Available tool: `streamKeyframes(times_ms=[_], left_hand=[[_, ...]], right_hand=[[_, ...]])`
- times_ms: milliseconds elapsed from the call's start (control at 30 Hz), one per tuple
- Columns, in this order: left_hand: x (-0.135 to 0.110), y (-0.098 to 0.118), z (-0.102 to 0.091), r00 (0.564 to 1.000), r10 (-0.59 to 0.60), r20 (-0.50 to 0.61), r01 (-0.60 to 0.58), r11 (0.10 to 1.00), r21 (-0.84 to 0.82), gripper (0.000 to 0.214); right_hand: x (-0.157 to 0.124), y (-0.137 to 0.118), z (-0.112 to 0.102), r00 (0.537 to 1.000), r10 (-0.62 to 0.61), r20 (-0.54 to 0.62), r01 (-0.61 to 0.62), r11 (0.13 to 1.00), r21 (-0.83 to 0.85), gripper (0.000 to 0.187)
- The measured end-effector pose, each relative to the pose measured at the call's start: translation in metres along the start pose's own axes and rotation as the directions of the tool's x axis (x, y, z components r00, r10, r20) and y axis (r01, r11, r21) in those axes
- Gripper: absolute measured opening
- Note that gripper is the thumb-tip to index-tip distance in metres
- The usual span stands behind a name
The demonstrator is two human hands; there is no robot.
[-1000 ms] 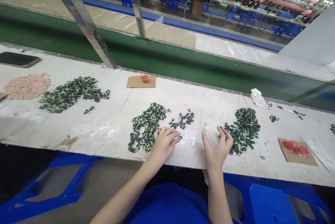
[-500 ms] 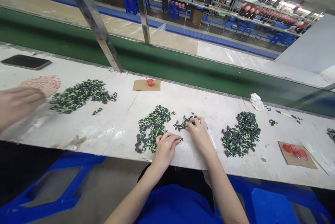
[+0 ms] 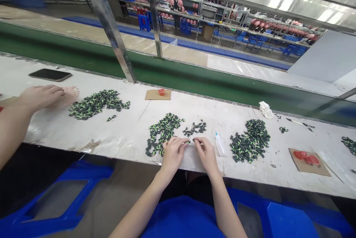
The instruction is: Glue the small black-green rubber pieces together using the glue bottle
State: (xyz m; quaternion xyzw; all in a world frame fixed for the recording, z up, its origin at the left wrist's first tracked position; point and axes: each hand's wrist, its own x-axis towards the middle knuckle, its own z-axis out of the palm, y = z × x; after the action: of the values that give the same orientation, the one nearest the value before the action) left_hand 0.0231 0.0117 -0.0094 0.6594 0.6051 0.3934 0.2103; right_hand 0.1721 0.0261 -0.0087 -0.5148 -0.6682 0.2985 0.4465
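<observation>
A small dark piece (image 3: 191, 141) sits at the near edge of the desk (image 3: 125, 134), just where the two hands meet; the left hand (image 3: 172, 153) and the right hand (image 3: 207, 153) both close narrow on it, fingertips pinched from each side, knuckles up; if it is one piece or two pressed together, I cannot tell. At 10 o'clock from it, touching the left hand, lies a pile of green-and-black pieces (image 3: 162, 132); at 12 o'clock, near, a small scatter of dark pieces (image 3: 195, 128); at 3 o'clock, just beside the right hand, a small clear bottle (image 3: 219, 143) with a blue tip lies on its side; further at 3 o'clock is a larger dark pile (image 3: 251, 141). At 11 o'clock, well apart, a red cup (image 3: 161, 91) stands on a piece of cardboard (image 3: 158, 95); at 2 o'clock a crumpled white tissue (image 3: 266, 109) lies near the far edge. Far at 9 o'clock, another person's hand (image 3: 41, 96) rests on a pink heap (image 3: 71, 95), beside one more green-and-black pile (image 3: 96, 103); a phone (image 3: 50, 75) lies flat behind it.
</observation>
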Motion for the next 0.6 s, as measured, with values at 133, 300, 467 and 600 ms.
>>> streamKeyframes(times_ms=[133,300,467,600], left_hand=[[-0.003,0.006,-0.003,1.0,-0.003,0.016,0.003,1.0,-0.012,0.021],[-0.002,0.004,-0.012,0.996,0.043,0.079,-0.033,0.992,-0.12,0.02],[0.0,0.002,-0.016,0.985,0.091,0.146,-0.054,0.968,-0.245,0.019],[-0.002,0.005,-0.015,0.976,0.121,0.183,-0.072,0.964,-0.257,0.018]], right_hand=[[-0.004,-0.005,-0.002,0.986,-0.162,0.046,0.165,0.983,-0.08,0.023],[-0.005,-0.002,-0.009,0.925,-0.36,0.118,0.377,0.903,-0.204,0.026],[-0.009,-0.001,-0.018,0.857,-0.47,0.211,0.512,0.82,-0.256,0.026],[-0.011,-0.001,-0.025,0.866,-0.45,0.218,0.496,0.829,-0.259,0.025]])
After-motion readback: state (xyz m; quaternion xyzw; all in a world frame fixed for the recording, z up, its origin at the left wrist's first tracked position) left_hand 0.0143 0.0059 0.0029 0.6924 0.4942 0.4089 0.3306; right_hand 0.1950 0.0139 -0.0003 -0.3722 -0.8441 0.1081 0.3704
